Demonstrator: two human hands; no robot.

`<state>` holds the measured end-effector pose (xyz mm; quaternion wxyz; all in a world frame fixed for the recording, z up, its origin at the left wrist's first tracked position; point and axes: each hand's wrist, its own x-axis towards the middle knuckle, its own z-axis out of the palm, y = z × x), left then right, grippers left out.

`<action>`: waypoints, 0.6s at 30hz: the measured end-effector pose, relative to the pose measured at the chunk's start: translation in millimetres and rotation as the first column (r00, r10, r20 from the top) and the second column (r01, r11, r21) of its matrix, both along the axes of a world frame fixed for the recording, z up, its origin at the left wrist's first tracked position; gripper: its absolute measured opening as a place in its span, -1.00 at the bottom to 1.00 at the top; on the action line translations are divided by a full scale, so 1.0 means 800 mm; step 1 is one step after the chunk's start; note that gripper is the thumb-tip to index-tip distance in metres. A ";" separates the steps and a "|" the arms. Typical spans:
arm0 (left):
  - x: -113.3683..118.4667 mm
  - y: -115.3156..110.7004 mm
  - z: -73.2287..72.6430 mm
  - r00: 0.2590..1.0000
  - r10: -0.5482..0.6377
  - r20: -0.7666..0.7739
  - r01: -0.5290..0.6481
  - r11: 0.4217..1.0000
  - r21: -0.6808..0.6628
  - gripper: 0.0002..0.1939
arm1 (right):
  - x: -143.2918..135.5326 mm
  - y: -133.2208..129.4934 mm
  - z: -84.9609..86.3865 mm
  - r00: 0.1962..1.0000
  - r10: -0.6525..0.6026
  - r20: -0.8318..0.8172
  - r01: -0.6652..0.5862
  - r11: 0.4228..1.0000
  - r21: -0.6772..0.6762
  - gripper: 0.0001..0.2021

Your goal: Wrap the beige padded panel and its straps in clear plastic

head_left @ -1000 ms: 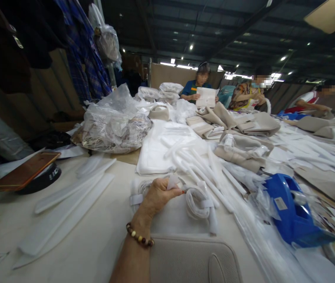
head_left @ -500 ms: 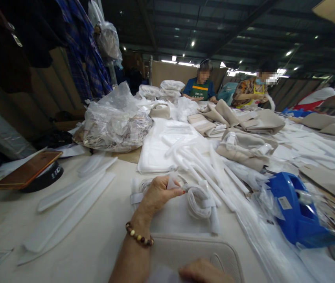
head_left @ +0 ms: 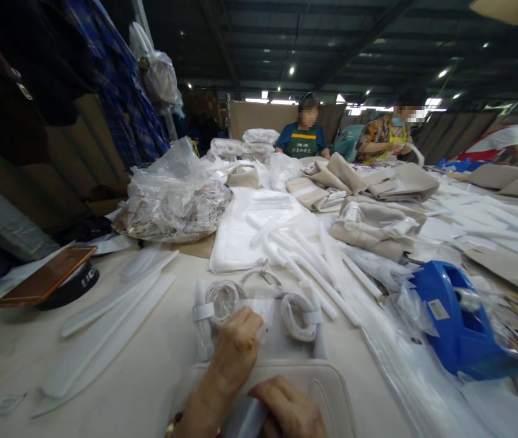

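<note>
While the left hand curls over the near edge of the bench, its fingers are pinched shut on a small clear plastic sleeve, which sits just above the beige padded cushion piece lying at the near edge. Right hand is low beside it, fingers bent and resting on that cushion piece, touching a pale sheet under the left wrist; whether it truly grips anything, I cannot tell. Just beyond the left knuckles lie two coiled white cord bundles, one left and one right of the sleeve, each banded with a white tab. Further in, a loose spread of white plastic tubes fans over a folded white fabric stack. Over toward the right edge stands a blue tape dispenser. Toward the left edge, long flat white foam strips lie side by side, with a brown-backed phone propped on a black round object. Mid-bench on the left, a crumpled clear plastic bag bulges with scraps. Along the far edge, other people sit among folded beige fabric pieces.
</note>
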<state>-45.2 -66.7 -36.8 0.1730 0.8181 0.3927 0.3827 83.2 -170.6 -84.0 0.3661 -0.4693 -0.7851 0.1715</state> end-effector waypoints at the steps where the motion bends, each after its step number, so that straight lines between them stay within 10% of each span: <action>1: 0.000 -0.007 -0.008 1.000 -0.005 -0.025 0.007 0.999 0.053 -0.77 | 0.000 0.001 0.000 1.000 -0.003 -0.009 0.003 1.000 -0.022 -0.56; 8: 0.003 -0.028 -0.025 0.993 -0.019 -0.120 0.052 0.960 0.274 -0.71 | -0.003 0.003 0.004 0.999 -0.028 0.015 0.029 0.999 -0.029 -0.79; 18: -0.001 -0.036 -0.024 0.996 0.010 -0.084 0.006 0.984 0.179 -0.73 | -0.004 -0.001 -0.003 0.999 -0.024 -0.026 0.025 0.999 0.034 -0.68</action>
